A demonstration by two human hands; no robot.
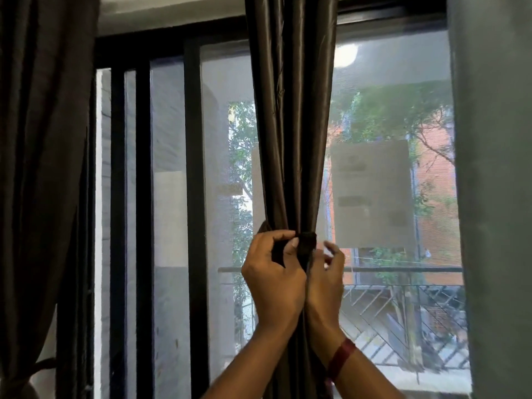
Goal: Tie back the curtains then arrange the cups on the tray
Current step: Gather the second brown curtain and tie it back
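Pinching the curtain tie (307,243), left hand (273,279).

A tall window with a black frame (192,168) fills the middle of the view, its narrow upright bars crowded at the window's left edge. The panes (169,125) look hazy and grey, as through a fine mesh. A round bright glow (347,54) sits near the window's top right corner. Daylight comes in from outside, where green trees (383,116), a brick-red building (437,226) and a metal balcony railing (403,300) show. A grey-green wall (495,168) borders the window's right edge, and a pale strip (172,10) runs above it.
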